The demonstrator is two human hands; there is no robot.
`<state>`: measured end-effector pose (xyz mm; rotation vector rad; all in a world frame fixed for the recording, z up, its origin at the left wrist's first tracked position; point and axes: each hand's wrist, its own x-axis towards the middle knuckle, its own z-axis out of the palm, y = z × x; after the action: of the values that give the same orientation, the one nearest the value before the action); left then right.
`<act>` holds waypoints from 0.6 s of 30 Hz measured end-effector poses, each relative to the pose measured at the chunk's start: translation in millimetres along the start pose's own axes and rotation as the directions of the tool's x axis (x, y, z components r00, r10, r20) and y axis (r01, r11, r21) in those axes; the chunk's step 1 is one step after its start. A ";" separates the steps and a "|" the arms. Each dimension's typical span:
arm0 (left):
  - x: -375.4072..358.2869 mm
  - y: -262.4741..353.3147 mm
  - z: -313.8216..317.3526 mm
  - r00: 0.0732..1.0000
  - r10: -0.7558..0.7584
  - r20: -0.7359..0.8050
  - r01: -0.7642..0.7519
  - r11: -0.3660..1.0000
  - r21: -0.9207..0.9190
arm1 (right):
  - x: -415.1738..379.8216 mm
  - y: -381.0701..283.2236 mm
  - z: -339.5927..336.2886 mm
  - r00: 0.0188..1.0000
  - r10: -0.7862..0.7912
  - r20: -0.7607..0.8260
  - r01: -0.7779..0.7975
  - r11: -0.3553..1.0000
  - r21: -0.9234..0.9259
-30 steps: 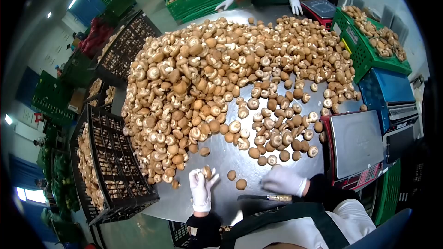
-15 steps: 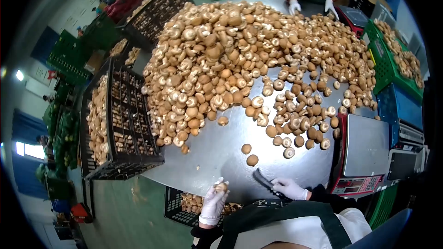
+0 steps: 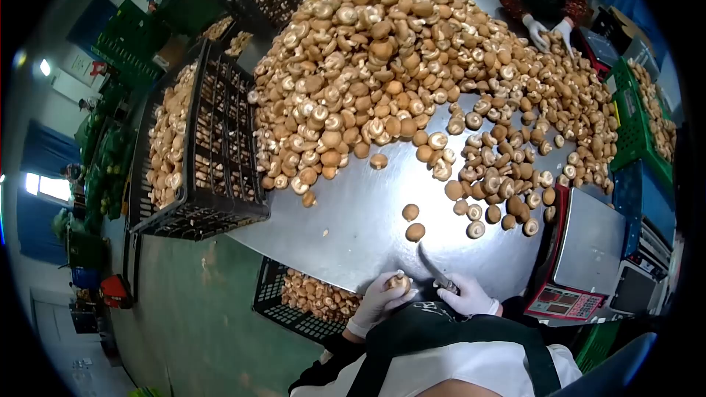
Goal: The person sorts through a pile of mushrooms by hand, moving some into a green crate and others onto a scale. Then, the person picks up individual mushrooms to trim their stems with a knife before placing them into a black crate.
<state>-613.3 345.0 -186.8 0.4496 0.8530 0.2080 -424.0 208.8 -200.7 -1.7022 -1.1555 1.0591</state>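
My left hand (image 3: pixel 379 304), in a white glove, holds a mushroom (image 3: pixel 399 282) between its fingers just beyond the table's near edge. To its right my right hand (image 3: pixel 471 297), also gloved, is closed round the handle of a knife (image 3: pixel 437 269), whose curved blade points up and to the left over the metal table (image 3: pixel 353 228). The two hands are close together but apart. Two loose mushrooms (image 3: pixel 415 231) lie on the table beyond the blade. A large heap of mushrooms (image 3: pixel 368 66) covers the far part of the table.
A black crate of mushrooms (image 3: pixel 220 132) stands at the left, another crate (image 3: pixel 273 301) below the table edge. At the right are a scale (image 3: pixel 588 242) and a green crate (image 3: pixel 636 121). Across the table, a co-worker's gloved hands (image 3: pixel 548 33) touch the mushrooms.
My left hand has moved right with its mushroom, closer to the knife. The camera view has shifted. The co-worker's hands have come together over the mushrooms.
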 end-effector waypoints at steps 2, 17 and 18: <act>-2.5 -1.7 3.5 0.999 0.026 0.028 -0.026 0.999 0.021 | 16.3 -20.2 -11.6 0.983 -0.107 0.148 0.129 0.980 -0.148; -33.4 -9.7 -19.0 0.977 0.178 -0.119 -0.160 0.976 0.145 | 59.4 -21.5 -11.1 0.907 -0.058 0.418 0.313 0.758 -0.573; -34.2 -10.2 -24.7 0.981 0.160 -0.110 -0.151 0.985 0.089 | 56.3 -14.8 -16.7 0.926 -0.064 0.373 0.287 0.761 -0.582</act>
<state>-654.2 331.3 -182.5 0.5850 0.9436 0.3479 -399.6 263.6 -192.6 -1.8852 -2.0359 0.9101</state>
